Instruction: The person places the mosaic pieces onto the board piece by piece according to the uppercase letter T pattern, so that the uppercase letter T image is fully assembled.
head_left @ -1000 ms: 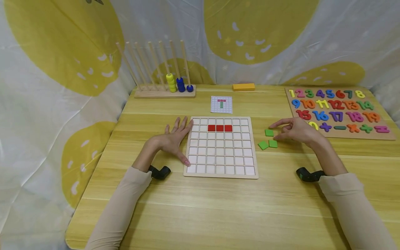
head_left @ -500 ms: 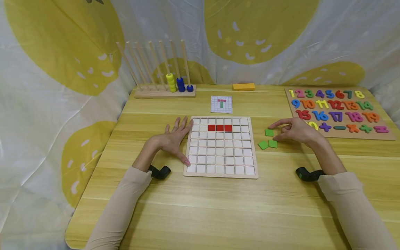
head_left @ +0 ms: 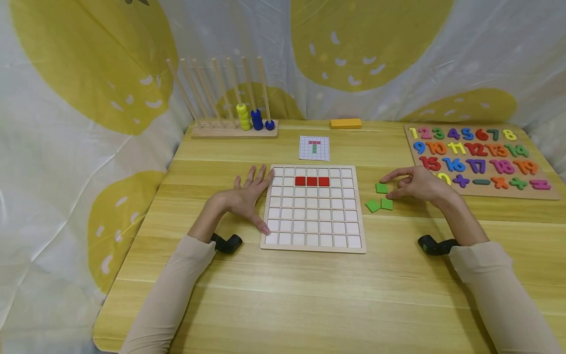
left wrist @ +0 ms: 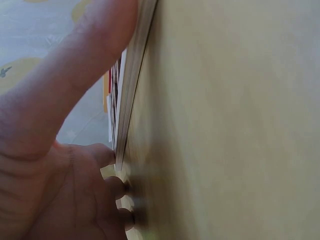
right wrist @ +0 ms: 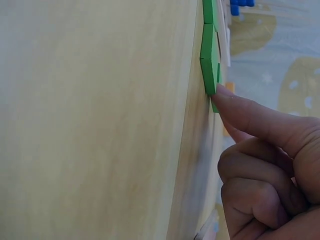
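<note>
Fingers spread, my left hand rests along the left side of a wooden grid board, its thumb on the lower left edge and index fingertip at the upper corner. The left wrist view shows the thumb over the board's side. Three red square tiles lie in a row in the board's second row of cells. To the right of the board are three green square tiles on the table. My right hand has its index fingertip and thumb apart at two of them, the other fingers curled in.
Behind the board lies a pattern card with a red and green T. An abacus with yellow and blue beads stands back left. There is an orange block at the rear edge. A number puzzle board sits back right, partly behind my right hand.
</note>
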The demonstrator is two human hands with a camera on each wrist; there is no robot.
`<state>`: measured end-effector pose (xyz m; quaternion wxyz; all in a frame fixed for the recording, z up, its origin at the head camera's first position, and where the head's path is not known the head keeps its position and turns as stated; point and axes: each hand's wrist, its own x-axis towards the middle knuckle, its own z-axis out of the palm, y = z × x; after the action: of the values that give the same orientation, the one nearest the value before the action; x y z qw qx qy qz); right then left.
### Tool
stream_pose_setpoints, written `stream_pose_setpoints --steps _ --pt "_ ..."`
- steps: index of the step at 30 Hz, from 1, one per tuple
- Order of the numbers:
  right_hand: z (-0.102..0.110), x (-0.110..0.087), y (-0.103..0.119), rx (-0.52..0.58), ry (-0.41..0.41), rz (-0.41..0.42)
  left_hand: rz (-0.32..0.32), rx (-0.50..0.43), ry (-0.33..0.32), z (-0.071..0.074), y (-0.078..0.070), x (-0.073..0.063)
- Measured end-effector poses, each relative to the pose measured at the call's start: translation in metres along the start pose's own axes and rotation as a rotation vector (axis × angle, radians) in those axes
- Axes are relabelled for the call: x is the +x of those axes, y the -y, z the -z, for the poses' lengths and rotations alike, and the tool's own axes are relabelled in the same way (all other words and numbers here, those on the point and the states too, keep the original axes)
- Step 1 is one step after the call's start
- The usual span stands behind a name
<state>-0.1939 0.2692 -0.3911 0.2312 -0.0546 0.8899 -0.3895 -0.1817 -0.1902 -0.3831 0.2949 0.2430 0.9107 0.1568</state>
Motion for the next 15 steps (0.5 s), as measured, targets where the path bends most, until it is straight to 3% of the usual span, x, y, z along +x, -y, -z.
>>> stream_pose_setpoints --steps 15 --pt "0.0014 0.0038 0.0008 -0.048 -0.006 -0.040 -0.002 -0.006 -0.001 0.0003 -0.0003 -0.0003"
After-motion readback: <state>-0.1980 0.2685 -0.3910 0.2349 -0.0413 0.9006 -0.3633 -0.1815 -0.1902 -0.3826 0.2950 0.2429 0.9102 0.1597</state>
